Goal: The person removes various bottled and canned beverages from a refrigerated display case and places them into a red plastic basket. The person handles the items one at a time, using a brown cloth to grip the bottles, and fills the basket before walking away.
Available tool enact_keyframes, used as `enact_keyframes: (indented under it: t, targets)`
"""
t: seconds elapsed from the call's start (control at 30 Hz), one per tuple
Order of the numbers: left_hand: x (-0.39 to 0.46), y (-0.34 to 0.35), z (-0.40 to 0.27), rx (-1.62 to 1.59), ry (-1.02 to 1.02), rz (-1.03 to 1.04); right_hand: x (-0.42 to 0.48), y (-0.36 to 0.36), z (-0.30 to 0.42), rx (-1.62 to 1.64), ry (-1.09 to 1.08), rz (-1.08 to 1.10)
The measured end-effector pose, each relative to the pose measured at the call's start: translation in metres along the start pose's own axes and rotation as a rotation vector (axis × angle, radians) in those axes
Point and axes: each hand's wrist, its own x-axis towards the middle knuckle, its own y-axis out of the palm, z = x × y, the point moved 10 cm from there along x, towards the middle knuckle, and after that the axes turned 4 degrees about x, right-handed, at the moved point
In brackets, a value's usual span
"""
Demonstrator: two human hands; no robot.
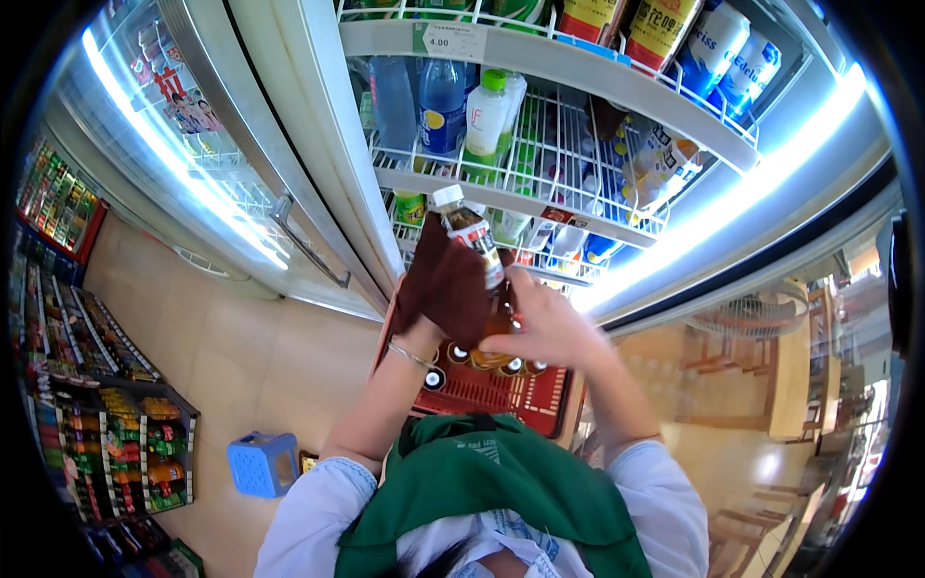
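A plastic drink bottle (491, 278) with a white cap and amber-brown liquid stands tilted in front of the cooler shelves. My right hand (545, 318) grips its lower right side. A dark brown cloth (448, 282) lies against the bottle's left side and hides most of my left hand (426, 334), which holds the cloth; only the wrist area, with a bracelet, shows clearly. Beneath both hands is a red plastic basket (491, 397). Several bottles with dark-and-white caps (434, 378) stand in it.
The open cooler's wire shelf (556, 137) carries bottles and sideways-lying drinks; cans (715, 47) sit above. A glass door with a metal handle (311, 238) is at left. On the floor stands a blue plastic stool (262, 464), near a drinks rack (123, 448). A fan (755, 311) appears through glass at right.
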Motion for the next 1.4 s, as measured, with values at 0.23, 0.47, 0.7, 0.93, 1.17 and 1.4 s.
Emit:
enact_keyframes:
  t: [0.23,0.47,0.7,0.93,1.17,1.4]
  targets:
    - [-0.020,0.026,-0.006,0.313,-0.029,0.119,0.057,-0.006,-0.008,1.000,0.065,0.090]
    - [-0.058,0.087,0.012,-0.002,-0.220,0.004,0.063,0.001,-0.050,1.154,0.114,-0.366]
    - [-0.032,0.013,0.002,-0.229,-0.363,-0.116,0.033,-0.004,-0.054,1.500,0.092,-0.701]
    - [-0.077,0.038,0.029,-1.253,-0.734,-0.239,0.029,-0.004,-0.070,1.835,-0.063,-0.635]
    - [-0.145,0.123,0.065,-1.867,-1.092,-0.512,0.035,0.003,-0.066,1.965,-0.413,-0.355]
    - [-0.125,0.094,0.082,-0.882,-0.564,-0.026,0.025,0.014,-0.082,1.752,-0.354,-0.364]
